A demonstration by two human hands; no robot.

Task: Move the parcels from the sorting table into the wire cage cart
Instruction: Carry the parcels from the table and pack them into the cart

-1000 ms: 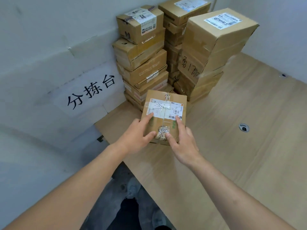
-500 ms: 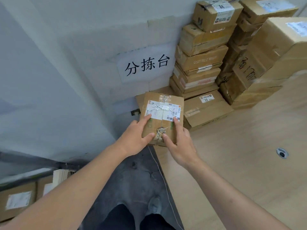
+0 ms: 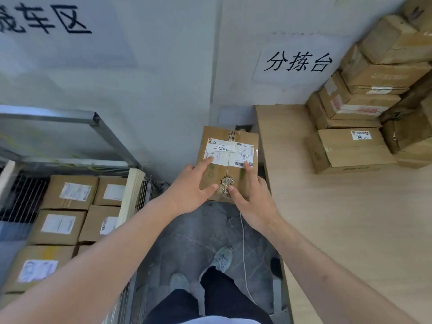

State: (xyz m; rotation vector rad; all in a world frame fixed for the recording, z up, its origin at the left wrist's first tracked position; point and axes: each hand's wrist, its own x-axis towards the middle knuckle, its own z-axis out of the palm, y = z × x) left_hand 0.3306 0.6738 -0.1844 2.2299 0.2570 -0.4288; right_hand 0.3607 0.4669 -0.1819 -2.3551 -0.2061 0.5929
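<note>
I hold a small brown cardboard parcel with a white shipping label in the air over the floor, between the table and the cart. My left hand grips its near left side, thumb on top. My right hand grips its near right side. The wooden sorting table lies to the right, with stacked parcels in its far corner. The wire cage cart stands at the left and holds several labelled parcels.
A grey wall with two paper signs rises ahead. A flat box lies on the table near the stack. My feet stand on grey floor, and a thin white cord hangs by the table edge. A pale board leans in the cart.
The parcel has come off the table and moved left over the floor, held by both hands. My view has swung left, and the cart with its parcels has come into sight.
</note>
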